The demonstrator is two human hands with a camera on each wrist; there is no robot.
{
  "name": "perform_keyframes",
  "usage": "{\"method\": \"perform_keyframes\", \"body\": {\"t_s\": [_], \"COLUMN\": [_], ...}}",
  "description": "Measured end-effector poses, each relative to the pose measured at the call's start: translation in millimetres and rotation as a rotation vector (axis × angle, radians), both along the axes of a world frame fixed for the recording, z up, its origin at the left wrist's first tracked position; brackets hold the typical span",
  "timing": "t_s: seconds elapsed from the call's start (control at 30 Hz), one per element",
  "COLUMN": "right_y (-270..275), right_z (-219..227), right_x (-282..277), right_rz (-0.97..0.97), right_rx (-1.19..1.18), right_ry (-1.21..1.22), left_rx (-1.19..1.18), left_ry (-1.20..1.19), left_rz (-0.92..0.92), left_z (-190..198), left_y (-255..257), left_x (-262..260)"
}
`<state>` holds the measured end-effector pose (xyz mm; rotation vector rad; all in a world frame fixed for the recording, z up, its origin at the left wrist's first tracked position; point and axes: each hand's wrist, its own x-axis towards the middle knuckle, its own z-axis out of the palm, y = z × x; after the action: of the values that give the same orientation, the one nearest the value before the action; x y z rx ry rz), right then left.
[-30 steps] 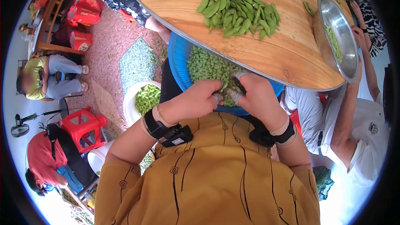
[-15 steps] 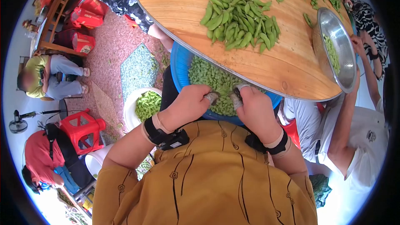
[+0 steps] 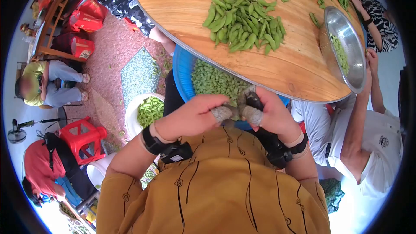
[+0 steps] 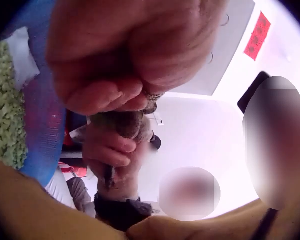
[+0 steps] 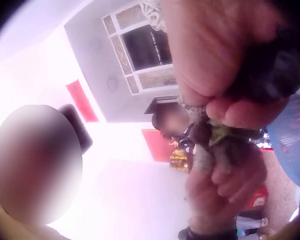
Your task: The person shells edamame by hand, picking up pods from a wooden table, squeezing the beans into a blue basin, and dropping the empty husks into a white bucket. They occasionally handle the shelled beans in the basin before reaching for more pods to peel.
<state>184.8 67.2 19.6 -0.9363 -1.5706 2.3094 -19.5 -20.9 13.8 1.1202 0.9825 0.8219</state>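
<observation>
The left hand and right hand meet above the near rim of the blue basin, below the near edge of the wooden tabletop. Both hands have curled fingers, with the thumbs brought in close; grey finger covers show on both. The gap at the fingertips is nearly closed.

The right wrist view shows a green soybean pod pinched between the fingertips of the two hands. The pod lies directly at the fingertips; neither hand is nearer to it. Its ends are hidden, so the direction of its long axis cannot be told. The left wrist view does not show the pod.

Shelled soybeans lie in the basin, just beyond the hands. A pod pile lies on the tabletop, inward from the near edge. A steel bowl stands tilted at the tabletop's right edge. A white bucket of pods stands on the left hand's side, outside the basin rim.
</observation>
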Motion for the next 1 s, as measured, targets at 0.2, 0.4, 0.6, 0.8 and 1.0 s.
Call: {"method": "perform_keyframes", "body": {"t_s": [0.2,0.4,0.6,0.8,1.0], "right_y": [-6,56,75,46,7], "right_z": [10,28,16,37,28], "right_x": [7,-13,-27,-7,2], "right_rz": [0.078,-0.384,-0.376,-0.5,-0.378], "right_rx": [1.094,1.383,1.637,0.839,0.21], "right_ry": [-0.452,-0.44,-0.637,-0.39,-0.102], "left_rx": [0.259,0.03,0.205,0.273,-0.275], "left_ry": [1.036,1.606,1.231,0.54,-0.308], "left_rz": [0.079,0.053,0.093,0.175,0.091], "left_z": [-16,-39,-19,5,17], "left_y": [-35,-80,-42,12,40], "left_x": [-59,-87,-49,4,28]}}
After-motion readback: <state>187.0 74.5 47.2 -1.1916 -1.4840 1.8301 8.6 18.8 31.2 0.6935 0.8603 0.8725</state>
